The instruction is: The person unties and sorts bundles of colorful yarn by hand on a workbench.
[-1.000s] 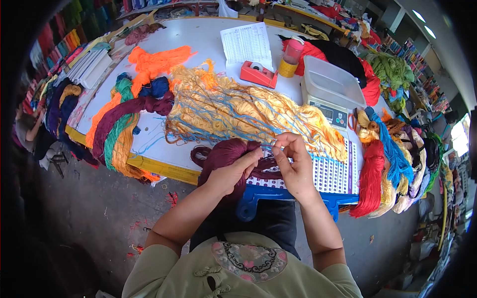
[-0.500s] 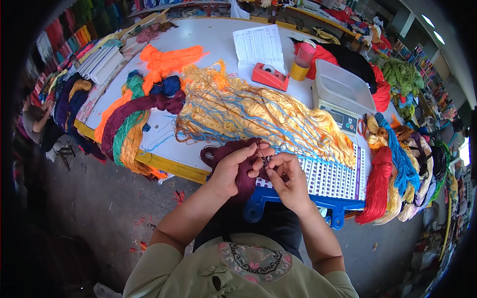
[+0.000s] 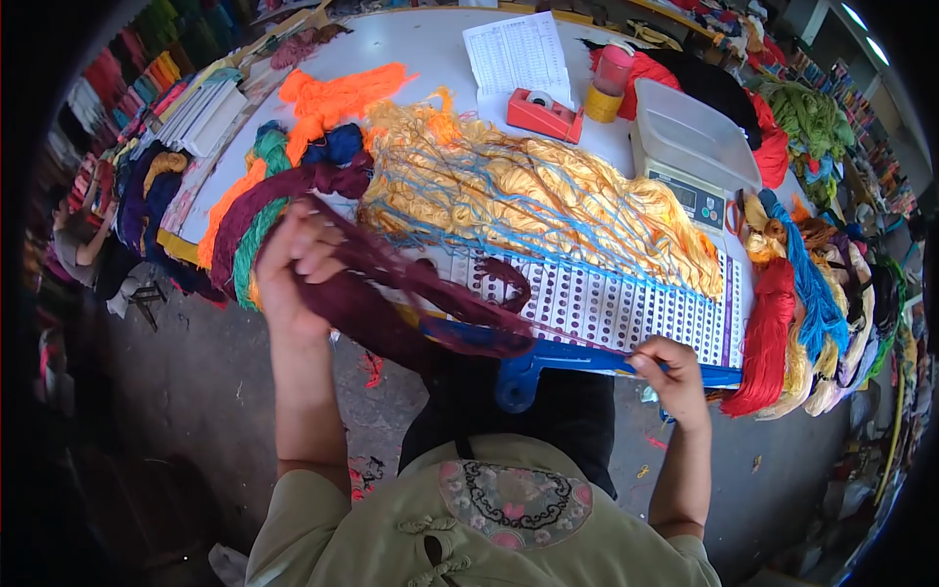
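Note:
Dark maroon yarn (image 3: 357,318) stretches between my two hands above the table's front edge, its strands blurred. On the left, my left hand (image 3: 305,259) is raised with fingers curled round the upper end of the skein. Farther right, my right hand (image 3: 670,372) pinches a thin maroon strand between thumb and fingertips, near the blue clamp frame (image 3: 587,355). Behind the yarn lies a white sheet with rows of dark dots (image 3: 587,303). A large pile of pale yellow yarn with blue and brown strands (image 3: 548,191) covers the middle of the table.
Orange yarn (image 3: 337,98) and hanging skeins (image 3: 240,220) are at the left. Toward the back stand a red tape dispenser (image 3: 544,115), a printed sheet (image 3: 516,59) and a clear tub (image 3: 693,142) on a scale (image 3: 696,199). Red skeins (image 3: 761,338) hang right. A seated person (image 3: 78,235) is far left.
My hands have moved well apart, the left one up and leftward, the right one to the right. The maroon yarn, bunched before, is now drawn out between them. The view has shifted slightly.

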### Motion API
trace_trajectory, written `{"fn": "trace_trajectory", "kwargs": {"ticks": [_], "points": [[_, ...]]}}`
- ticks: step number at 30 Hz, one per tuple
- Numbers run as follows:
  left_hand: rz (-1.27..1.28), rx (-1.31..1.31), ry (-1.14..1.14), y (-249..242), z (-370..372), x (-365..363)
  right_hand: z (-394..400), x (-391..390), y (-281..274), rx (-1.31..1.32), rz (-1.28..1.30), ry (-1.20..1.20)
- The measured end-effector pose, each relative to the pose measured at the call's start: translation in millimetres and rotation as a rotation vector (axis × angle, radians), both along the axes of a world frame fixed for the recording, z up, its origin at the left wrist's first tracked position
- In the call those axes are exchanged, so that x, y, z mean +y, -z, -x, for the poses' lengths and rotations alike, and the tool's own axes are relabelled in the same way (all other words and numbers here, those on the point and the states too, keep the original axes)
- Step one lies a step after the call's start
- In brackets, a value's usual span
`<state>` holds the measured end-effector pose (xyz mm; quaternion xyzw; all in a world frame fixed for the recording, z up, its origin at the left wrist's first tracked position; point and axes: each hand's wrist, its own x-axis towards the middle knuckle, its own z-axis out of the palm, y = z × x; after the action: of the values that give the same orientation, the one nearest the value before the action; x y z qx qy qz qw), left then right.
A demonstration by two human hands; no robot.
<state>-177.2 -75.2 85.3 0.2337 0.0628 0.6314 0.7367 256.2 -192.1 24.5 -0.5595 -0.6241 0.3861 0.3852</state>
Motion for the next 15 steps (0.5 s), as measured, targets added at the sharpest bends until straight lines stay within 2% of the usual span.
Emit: {"fn": "trace_trajectory", "kwargs": {"ticks": [2, 4, 6, 7, 9, 10, 12, 14, 15], "points": [[-0.106, -0.026, -0.028, -12, 19, -1, -21, -8, -5, -0.034, -0.033, 0.056], [-0.12, 0.058, -0.121, -23, 38, -3, -39, -17, -10, -0.063, -0.074, 0.141], [-0.002, 0.371, -0.261, -32, 44, -15, -56, -25, -13, 0.016, 0.004, 0.211], [0.028, 0.571, -0.266, -36, 37, -24, -54, -19, -23, -0.188, -0.123, 0.14], [0.001, 0.912, -0.207, -42, 11, -38, -27, -8, -40, -0.29, -0.319, 0.123], [-0.086, 0.911, -0.107, -41, -6, -41, -9, 0, -47, -0.315, -0.43, 0.106], [-0.17, 0.756, 0.171, -36, -31, -45, 28, 15, -52, 0.097, -0.378, -0.073], [-0.194, 0.648, 0.287, -36, -49, -53, 81, 25, -68, 0.288, -0.312, -0.177], [-0.219, 0.574, 0.367, -34, -56, -55, 104, 31, -74, 0.297, -0.346, -0.249]]}}
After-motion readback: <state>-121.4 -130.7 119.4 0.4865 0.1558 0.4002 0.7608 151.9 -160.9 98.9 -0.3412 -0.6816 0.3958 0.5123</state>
